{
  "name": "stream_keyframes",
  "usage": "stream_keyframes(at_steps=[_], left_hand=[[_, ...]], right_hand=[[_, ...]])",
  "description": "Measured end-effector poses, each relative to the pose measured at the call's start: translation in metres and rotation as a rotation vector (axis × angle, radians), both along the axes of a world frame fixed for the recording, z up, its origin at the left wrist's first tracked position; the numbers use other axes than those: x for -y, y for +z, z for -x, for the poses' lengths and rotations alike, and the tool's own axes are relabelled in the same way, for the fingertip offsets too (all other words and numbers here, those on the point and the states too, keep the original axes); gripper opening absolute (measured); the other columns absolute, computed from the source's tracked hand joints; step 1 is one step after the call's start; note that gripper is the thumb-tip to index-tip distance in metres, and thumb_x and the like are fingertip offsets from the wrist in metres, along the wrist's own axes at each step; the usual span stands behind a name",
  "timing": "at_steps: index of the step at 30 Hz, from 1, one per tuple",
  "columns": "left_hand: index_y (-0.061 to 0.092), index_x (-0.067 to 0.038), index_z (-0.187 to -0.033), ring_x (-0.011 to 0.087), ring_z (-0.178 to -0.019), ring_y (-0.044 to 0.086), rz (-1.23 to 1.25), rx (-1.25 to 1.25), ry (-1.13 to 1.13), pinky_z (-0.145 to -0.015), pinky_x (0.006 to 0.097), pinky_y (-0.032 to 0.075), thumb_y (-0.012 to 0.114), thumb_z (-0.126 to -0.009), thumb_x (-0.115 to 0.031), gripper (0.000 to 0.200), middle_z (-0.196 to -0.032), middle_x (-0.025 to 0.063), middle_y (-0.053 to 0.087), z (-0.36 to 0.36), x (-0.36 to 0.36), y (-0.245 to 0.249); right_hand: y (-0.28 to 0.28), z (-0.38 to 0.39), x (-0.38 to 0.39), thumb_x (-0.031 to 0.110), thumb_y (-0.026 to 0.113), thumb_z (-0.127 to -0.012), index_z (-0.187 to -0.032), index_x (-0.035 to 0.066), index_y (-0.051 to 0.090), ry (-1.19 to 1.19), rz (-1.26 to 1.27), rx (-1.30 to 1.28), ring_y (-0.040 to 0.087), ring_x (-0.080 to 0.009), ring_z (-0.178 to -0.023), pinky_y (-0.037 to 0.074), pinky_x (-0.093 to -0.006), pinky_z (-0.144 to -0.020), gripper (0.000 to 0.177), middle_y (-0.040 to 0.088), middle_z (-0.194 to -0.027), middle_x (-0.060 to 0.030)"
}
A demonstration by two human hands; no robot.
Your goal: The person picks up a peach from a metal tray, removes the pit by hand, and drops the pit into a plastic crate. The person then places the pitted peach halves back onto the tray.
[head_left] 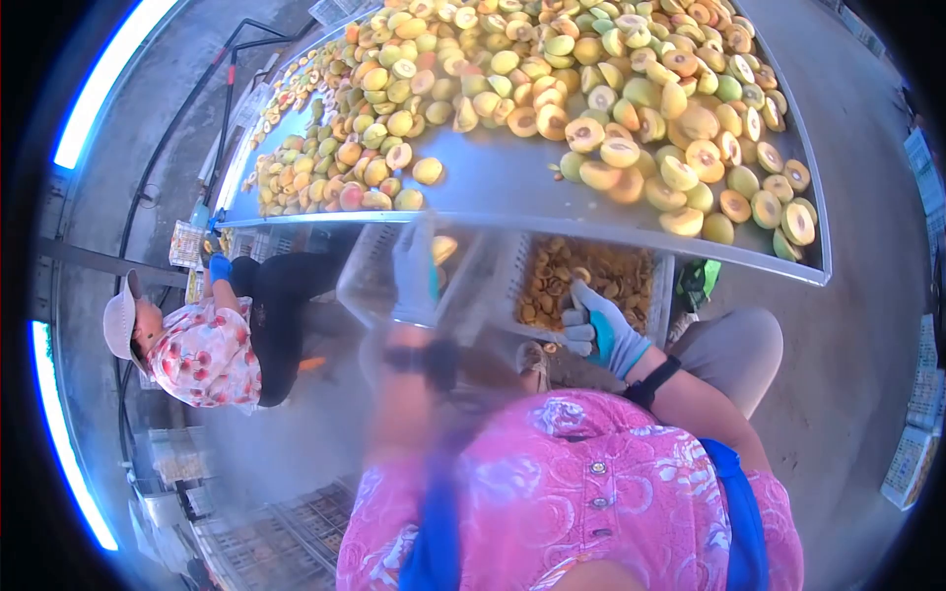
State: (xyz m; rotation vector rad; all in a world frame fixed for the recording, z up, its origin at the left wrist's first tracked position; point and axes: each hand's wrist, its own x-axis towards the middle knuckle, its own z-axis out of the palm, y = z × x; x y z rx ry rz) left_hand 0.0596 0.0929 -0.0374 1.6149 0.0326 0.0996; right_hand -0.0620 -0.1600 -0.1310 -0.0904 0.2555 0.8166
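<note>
My left hand [415, 268], in a pale glove with teal, reaches up to the near edge of the metal table [473, 163]; it is smeared by motion. A yellow fruit half [443, 248] shows right beside its fingers, over a white crate [367, 268]. Lower and to the right, my right hand [613, 333] is closed, its gloved fingers curled and thumb pointing up; I cannot tell what is inside them. It overlaps a second crate filled with small brown pieces [554, 281]. Many apricot-like fruits [616, 153], several cut in half with brown centres, cover the table.
At the left, another person [202, 350] in a cap and blue gloves sits by the table's far corner. Stacked crates [261, 537] stand at lower left, more crates [912, 463] along the right wall. A green bag [698, 284] lies under the table's right part.
</note>
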Motion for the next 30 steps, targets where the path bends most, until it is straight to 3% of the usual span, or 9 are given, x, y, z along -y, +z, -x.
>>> stream_keyframes(at_steps=[1,2,4,11,17,21,26,28,30], left_hand=[[0.059,0.002,-0.115,0.0193,-0.095,0.061,-0.093,0.097,0.056,-0.085,0.0290,0.049,0.056,-0.094,-0.027,0.036,-0.108,0.0105,0.064,-0.009,-0.007,0.008],[0.059,0.002,-0.115,0.0193,-0.095,0.061,-0.100,0.102,0.061,-0.085,0.0290,0.049,0.056,-0.094,-0.027,0.036,-0.108,0.0105,0.064,-0.021,-0.012,0.017],[0.057,0.001,-0.120,0.0228,-0.108,0.056,-0.627,0.249,0.032,-0.094,0.0322,0.044,0.059,-0.089,-0.022,0.038,-0.116,0.0138,0.061,-0.053,-0.015,0.035],[0.051,-0.001,-0.129,0.0238,-0.121,0.050,-0.717,0.225,-0.078,-0.103,0.0319,0.037,0.061,-0.087,-0.025,0.050,-0.130,0.0148,0.054,-0.190,0.010,0.008],[0.038,-0.007,-0.140,0.0332,-0.130,0.040,-1.290,0.453,-0.195,-0.109,0.0379,0.032,0.056,-0.080,-0.016,0.063,-0.139,0.0189,0.044,-0.264,0.026,-0.003],[0.032,-0.009,-0.144,0.0336,-0.132,0.038,-1.333,0.267,-0.348,-0.109,0.0392,0.032,0.056,-0.078,-0.014,0.071,-0.140,0.0200,0.042,-0.273,0.040,0.000],[0.046,-0.002,-0.127,0.0330,-0.118,0.050,-1.362,0.182,-0.274,-0.099,0.0393,0.040,0.070,-0.075,-0.029,0.064,-0.124,0.0225,0.052,-0.233,0.045,0.007],[0.044,-0.004,-0.128,0.0347,-0.117,0.050,-0.989,0.050,-0.367,-0.098,0.0394,0.041,0.076,-0.065,-0.043,0.081,-0.125,0.0239,0.050,-0.224,0.041,-0.006],[0.048,-0.002,-0.122,0.0310,-0.108,0.054,-1.007,0.126,-0.337,-0.093,0.0372,0.043,0.077,-0.068,-0.038,0.071,-0.116,0.0201,0.055,-0.195,0.051,-0.010]], right_hand=[[-0.006,0.000,-0.002,0.050,0.045,-0.096,-0.088,0.016,0.051,-0.062,0.171,-0.102,0.038,-0.0069,-0.041,0.029,-0.0262,-0.035,0.035,0.040,-0.060,0.0060],[-0.003,-0.001,-0.001,0.052,0.047,-0.095,-0.086,0.018,0.050,-0.058,0.140,-0.090,0.038,-0.0079,-0.041,0.031,-0.0276,-0.037,0.035,0.040,-0.060,0.0059],[0.011,-0.005,-0.002,0.052,0.047,-0.095,-0.086,0.018,0.050,-0.039,0.221,-0.074,0.037,-0.0079,-0.041,0.031,-0.0275,-0.036,0.035,0.041,-0.061,0.0058],[0.021,-0.011,-0.005,0.052,0.050,-0.093,-0.097,0.013,0.054,-0.024,0.270,-0.042,0.038,-0.0078,-0.042,0.033,-0.0267,-0.037,0.039,0.043,-0.063,0.0050],[0.040,-0.015,-0.006,0.051,0.052,-0.093,-0.096,0.011,0.054,-0.094,0.420,-0.001,0.038,-0.0075,-0.042,0.032,-0.0251,-0.037,0.040,0.040,-0.061,0.0042],[0.047,-0.016,-0.005,0.051,0.053,-0.093,-0.095,0.011,0.054,-0.094,0.431,-0.026,0.038,-0.0080,-0.042,0.031,-0.0251,-0.037,0.039,0.042,-0.061,0.0040],[0.056,-0.015,-0.008,0.051,0.053,-0.092,-0.095,0.011,0.054,-0.082,0.488,0.011,0.039,-0.0081,-0.042,0.032,-0.0253,-0.036,0.040,0.043,-0.062,0.0039],[0.062,-0.014,-0.011,0.051,0.054,-0.092,-0.095,0.011,0.055,-0.090,0.568,0.091,0.038,-0.0077,-0.041,0.030,-0.0243,-0.035,0.040,0.044,-0.062,0.0036],[0.053,-0.013,-0.013,0.050,0.054,-0.092,-0.095,0.011,0.055,-0.100,0.572,0.126,0.038,-0.0076,-0.041,0.029,-0.0235,-0.035,0.040,0.044,-0.062,0.0033]])
